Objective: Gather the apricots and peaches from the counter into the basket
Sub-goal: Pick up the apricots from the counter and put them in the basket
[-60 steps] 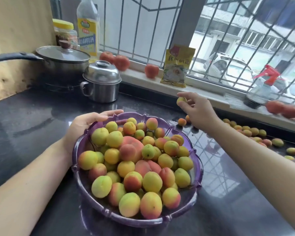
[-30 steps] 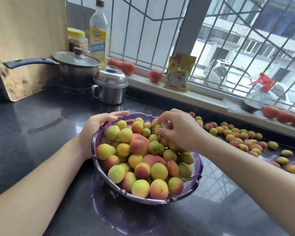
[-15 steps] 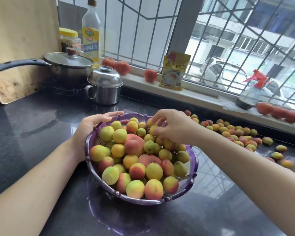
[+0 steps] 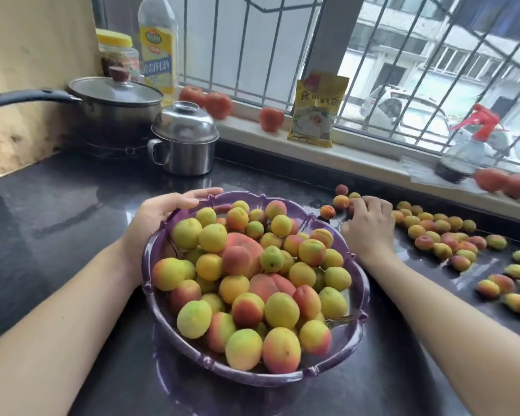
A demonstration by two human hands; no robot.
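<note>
back from the basket (image 4: 359, 319), her right hand (image 4: 370, 226) curls over loose apricots (image 4: 442, 235) on the table, grip unclear; left hand (image 4: 159, 217) holds the rim. basket heaped, dozens remain.

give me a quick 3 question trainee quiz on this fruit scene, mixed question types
1. True or false: the left hand holds the rim of the purple basket.
2. Multiple choice: the right hand is (A) inside the basket, (B) on the counter among the loose fruit, (C) on the steel pot.
3. Fill in: the yellow packet stands on the window ____.

Key: 1 true; 2 B; 3 sill.
</note>
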